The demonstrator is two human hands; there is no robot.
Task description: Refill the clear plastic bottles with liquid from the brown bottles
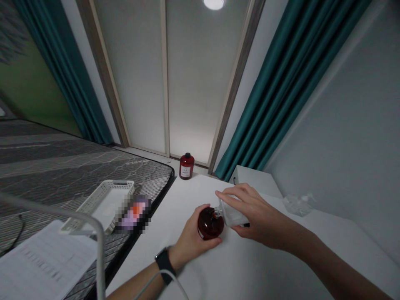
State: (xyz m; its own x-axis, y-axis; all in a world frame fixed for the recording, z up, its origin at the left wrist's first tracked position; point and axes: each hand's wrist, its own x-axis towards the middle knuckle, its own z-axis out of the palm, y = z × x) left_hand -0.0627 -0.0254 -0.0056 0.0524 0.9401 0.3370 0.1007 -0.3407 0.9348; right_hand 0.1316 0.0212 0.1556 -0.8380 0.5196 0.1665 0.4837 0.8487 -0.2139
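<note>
Over the white table [243,275], my left hand [189,239] is wrapped around a dark red bottle [208,230] with an uncovered mouth. A translucent whitish bottle [233,215] is tipped sideways in my right hand [258,221]. Its clear neck meets the mouth of the red bottle; whether liquid is flowing is too small to tell. Farther back on the table stands a second red bottle [186,167], upright, with a black cap and a pale label.
To the left, a striped mat [150,171] carries a white perforated basket [84,204], a pixelated patch and printed sheets [46,266]. A crumpled clear plastic bag [298,205] lies at right. A grey bent tube [100,258] crosses the lower left.
</note>
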